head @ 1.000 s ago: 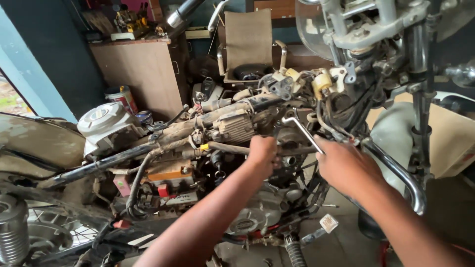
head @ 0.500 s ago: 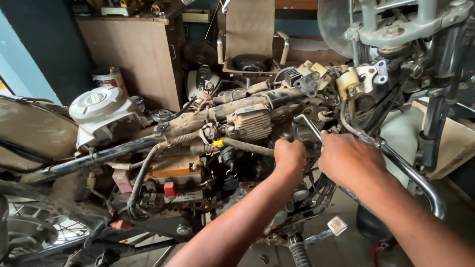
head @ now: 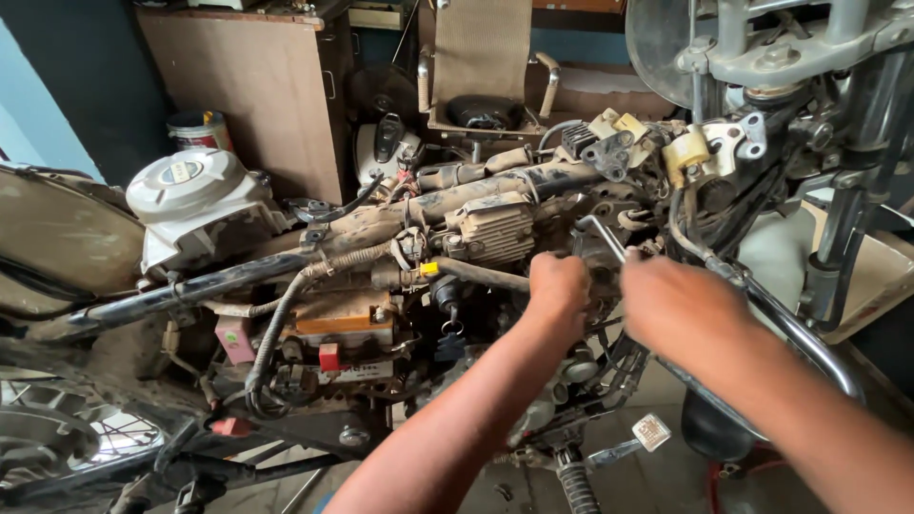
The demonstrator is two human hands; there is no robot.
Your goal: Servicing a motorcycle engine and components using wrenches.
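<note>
A stripped motorcycle (head: 381, 224) lies across the view with its frame, wiring and engine bare. My left hand (head: 558, 286) is a closed fist at the engine's upper side, where a dark tube (head: 481, 275) ends; its fingers are hidden. Just to its right, my right hand (head: 678, 306) grips the lower end of a bent silver wrench (head: 602, 234). The wrench's upper arm sticks up and left beside the finned grey unit (head: 495, 231). What the wrench sits on is hidden behind my hands.
A chrome crash bar (head: 809, 343) curves under my right forearm. The front fork (head: 847, 190) rises at the right. A white round cover (head: 186, 186) and a paint can (head: 198, 128) stand at the left, before a brown cabinet (head: 267, 95). A footpeg (head: 650, 433) juts out below.
The view has shifted, so the bike sits further right in the picture. Both hands stay at the same spot on the engine, with the right still on the wrench.
</note>
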